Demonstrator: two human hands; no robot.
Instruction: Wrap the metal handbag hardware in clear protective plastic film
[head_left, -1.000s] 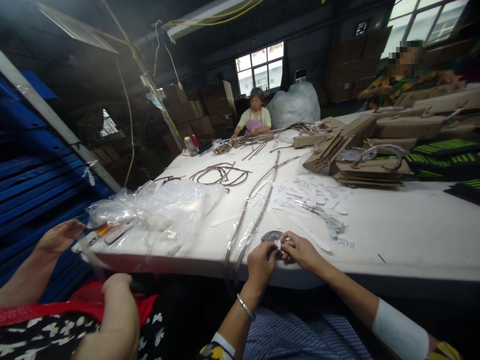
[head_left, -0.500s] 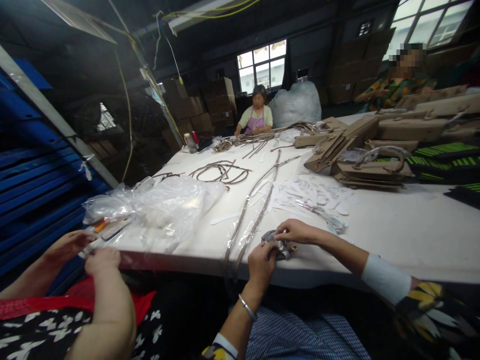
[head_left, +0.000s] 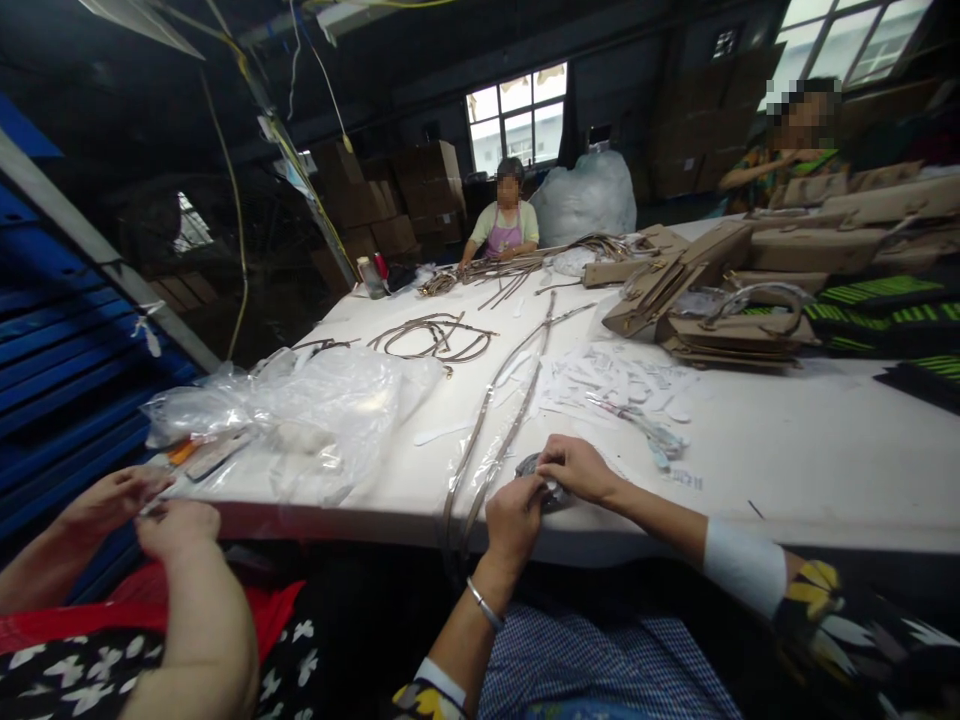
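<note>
My left hand [head_left: 514, 515], with a silver bangle at its wrist, is closed at the table's front edge. Its fingertips meet those of my right hand [head_left: 576, 468], also pinched closed, at a small dark grey bundle [head_left: 527, 464] that looks wrapped in clear plastic. Both hands cover most of the bundle, so its kind is hard to tell. Just left of them a long taupe strap [head_left: 480, 425] lies partly in clear plastic and hangs over the edge. Beyond my hands spreads a heap of white paper tags [head_left: 600, 380], with scissors [head_left: 637, 425] beside it.
A co-worker's hands [head_left: 154, 510] are at the left, by a heap of clear plastic bags [head_left: 322, 410]. Coiled straps [head_left: 435, 338] lie farther back. Taupe handbags [head_left: 735, 340] are piled at the right. Another person [head_left: 504, 225] sits across the white table [head_left: 795, 450].
My fingers have drawn closer together over the bundle, and the gold clasp seen beside it is now hidden. The whole view has shifted slightly.
</note>
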